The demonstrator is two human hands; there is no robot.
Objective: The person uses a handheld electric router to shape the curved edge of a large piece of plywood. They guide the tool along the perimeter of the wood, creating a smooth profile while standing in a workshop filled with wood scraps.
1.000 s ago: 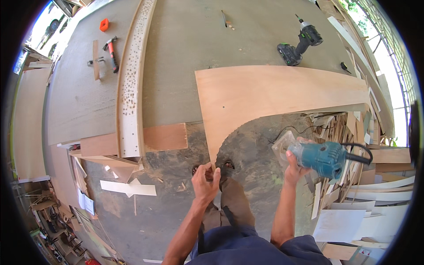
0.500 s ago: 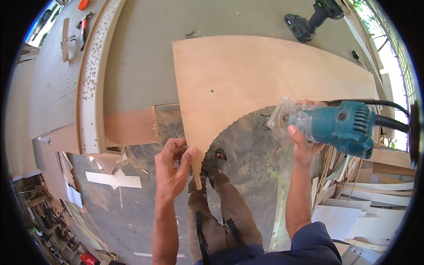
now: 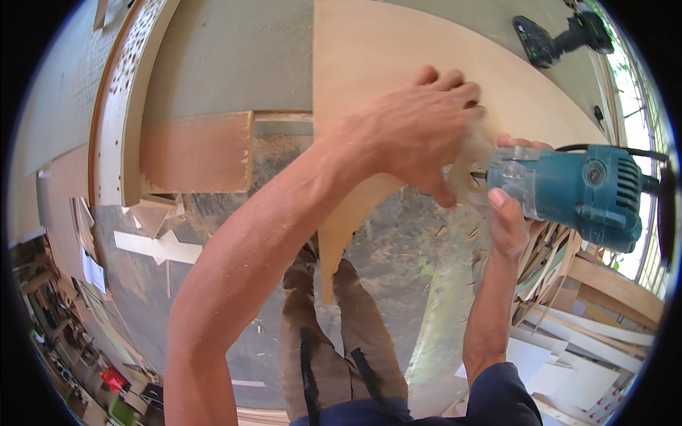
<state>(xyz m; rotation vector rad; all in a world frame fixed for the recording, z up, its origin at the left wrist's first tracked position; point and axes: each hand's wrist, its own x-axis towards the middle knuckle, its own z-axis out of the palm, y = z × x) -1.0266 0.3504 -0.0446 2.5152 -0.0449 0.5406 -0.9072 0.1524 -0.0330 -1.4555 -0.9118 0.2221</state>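
Observation:
My right hand (image 3: 510, 228) is closed around a teal trim router (image 3: 579, 188) with a clear base; it lies sideways, its bit showing at the left. My left hand (image 3: 419, 128) reaches across with fingers and thumb spread, over the plywood panel (image 3: 369, 35) and right beside the router's clear base (image 3: 472, 167). Whether the fingers touch the base I cannot tell; they are partly blurred. The pale panel lies on the workbench, its curved cut edge facing me and partly hidden by my left arm. Its narrow end points down above my legs.
A cordless drill (image 3: 565, 42) lies on the bench at the far right. A long white curved piece with holes (image 3: 121, 106) and a brown board (image 3: 195, 153) are at the left. Wood offcuts (image 3: 604, 284) pile up at the right, and scraps lie on the floor.
My left hand has let go of the panel's narrow end and swung up and right to the router's base. The view has shifted; the router stays in my right hand.

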